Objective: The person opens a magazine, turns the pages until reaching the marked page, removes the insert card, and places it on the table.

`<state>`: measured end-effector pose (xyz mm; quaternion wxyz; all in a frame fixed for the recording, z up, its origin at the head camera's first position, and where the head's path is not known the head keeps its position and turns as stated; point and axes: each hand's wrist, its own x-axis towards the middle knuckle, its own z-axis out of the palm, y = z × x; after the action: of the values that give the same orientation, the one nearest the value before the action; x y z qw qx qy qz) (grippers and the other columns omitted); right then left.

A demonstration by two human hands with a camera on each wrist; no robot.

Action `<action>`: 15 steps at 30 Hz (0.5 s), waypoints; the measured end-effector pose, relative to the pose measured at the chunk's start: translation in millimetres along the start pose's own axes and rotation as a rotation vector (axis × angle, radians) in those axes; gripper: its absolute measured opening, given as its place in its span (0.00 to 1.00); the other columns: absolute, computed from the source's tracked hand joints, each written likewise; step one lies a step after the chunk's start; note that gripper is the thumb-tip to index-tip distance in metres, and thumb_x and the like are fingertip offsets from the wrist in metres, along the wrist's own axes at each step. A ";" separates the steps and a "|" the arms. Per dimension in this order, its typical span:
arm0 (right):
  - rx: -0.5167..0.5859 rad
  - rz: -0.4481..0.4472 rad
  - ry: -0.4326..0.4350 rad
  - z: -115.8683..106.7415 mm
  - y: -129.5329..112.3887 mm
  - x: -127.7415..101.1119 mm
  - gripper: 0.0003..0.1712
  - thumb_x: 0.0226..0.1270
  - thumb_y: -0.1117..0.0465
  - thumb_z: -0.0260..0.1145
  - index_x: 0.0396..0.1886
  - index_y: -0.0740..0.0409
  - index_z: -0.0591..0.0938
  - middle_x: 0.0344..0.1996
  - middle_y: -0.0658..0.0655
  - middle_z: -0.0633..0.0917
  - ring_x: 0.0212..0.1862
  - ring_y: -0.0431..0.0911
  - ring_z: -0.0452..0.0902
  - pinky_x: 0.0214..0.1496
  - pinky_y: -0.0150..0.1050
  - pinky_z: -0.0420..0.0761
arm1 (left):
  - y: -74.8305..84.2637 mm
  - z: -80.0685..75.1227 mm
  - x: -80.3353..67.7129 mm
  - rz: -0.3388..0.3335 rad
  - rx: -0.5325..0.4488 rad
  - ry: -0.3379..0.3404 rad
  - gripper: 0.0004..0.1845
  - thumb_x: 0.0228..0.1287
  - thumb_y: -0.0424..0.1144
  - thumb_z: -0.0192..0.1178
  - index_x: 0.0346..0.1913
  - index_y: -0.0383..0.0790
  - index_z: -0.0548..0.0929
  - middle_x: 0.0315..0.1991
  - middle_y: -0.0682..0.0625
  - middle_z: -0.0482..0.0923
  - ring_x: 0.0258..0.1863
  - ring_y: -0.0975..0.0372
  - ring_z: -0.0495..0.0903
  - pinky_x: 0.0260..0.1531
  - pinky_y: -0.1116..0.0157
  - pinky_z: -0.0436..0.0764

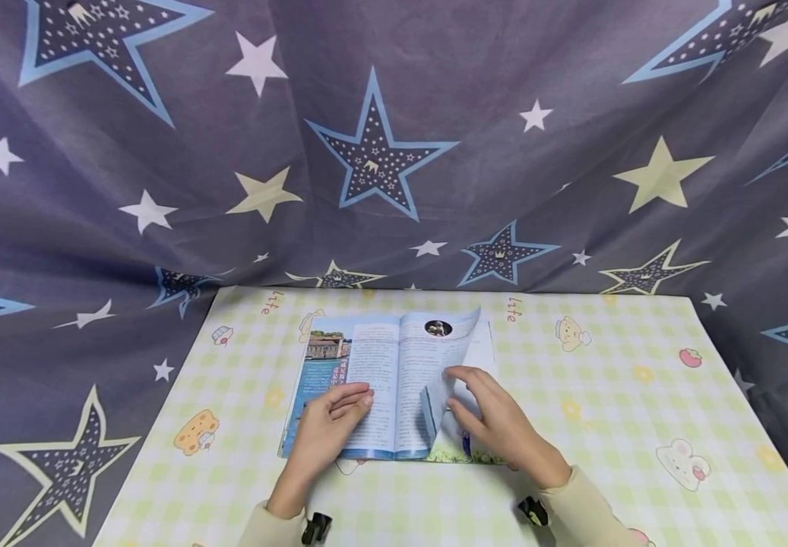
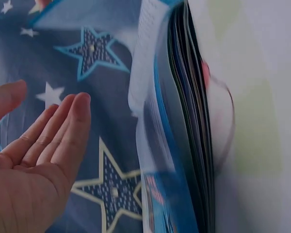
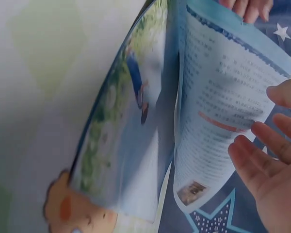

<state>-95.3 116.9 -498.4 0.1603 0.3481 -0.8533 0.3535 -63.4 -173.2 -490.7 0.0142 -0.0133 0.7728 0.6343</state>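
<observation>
A magazine (image 1: 375, 365) lies spread on the table, with a waterside photo along its left page. One right-hand page (image 3: 218, 97) stands lifted and curled toward the left, its printed back showing in the right wrist view. Beneath it shows another page (image 3: 131, 111) with a green and pale picture. My right hand (image 1: 492, 414) touches the back of the raised page with its fingertips, fingers loosely bent. Over the left page is my left hand (image 1: 332, 425), fingers extended and holding nothing; the left wrist view shows its palm beside the magazine's thick edge.
A checked tablecloth (image 1: 606, 425) with cartoon prints covers the table. Behind and around it hangs a dark cloth (image 1: 476, 182) patterned with stars. Black clips (image 1: 316, 528) sit near both sleeves at the front.
</observation>
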 end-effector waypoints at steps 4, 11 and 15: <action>0.033 -0.007 -0.053 3.8 -4.9 3.4 0.25 0.70 0.63 0.65 0.65 0.61 0.74 0.63 0.58 0.76 0.66 0.50 0.70 0.71 0.39 0.67 | 5.0 10.9 2.3 0.019 -0.060 -0.081 0.21 0.67 0.44 0.68 0.57 0.35 0.83 0.49 0.45 0.85 0.49 0.57 0.85 0.49 0.67 0.83; 0.082 -0.020 -0.109 9.1 -10.1 4.7 0.25 0.72 0.64 0.65 0.66 0.60 0.74 0.67 0.59 0.74 0.69 0.51 0.68 0.71 0.43 0.69 | 9.6 32.0 5.6 0.038 -0.107 -0.159 0.21 0.67 0.43 0.68 0.58 0.34 0.82 0.49 0.41 0.85 0.48 0.55 0.86 0.47 0.66 0.84; 0.097 -0.009 -0.133 10.1 -11.6 4.5 0.24 0.73 0.63 0.64 0.66 0.58 0.73 0.68 0.58 0.72 0.69 0.50 0.68 0.68 0.45 0.71 | 8.5 37.8 6.3 0.039 -0.075 -0.171 0.21 0.67 0.43 0.68 0.58 0.35 0.83 0.47 0.41 0.86 0.45 0.55 0.87 0.44 0.64 0.86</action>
<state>-90.5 101.7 -497.4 0.0877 0.3819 -0.8424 0.3698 -69.8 -134.4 -490.0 0.0673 0.0553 0.7444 0.6620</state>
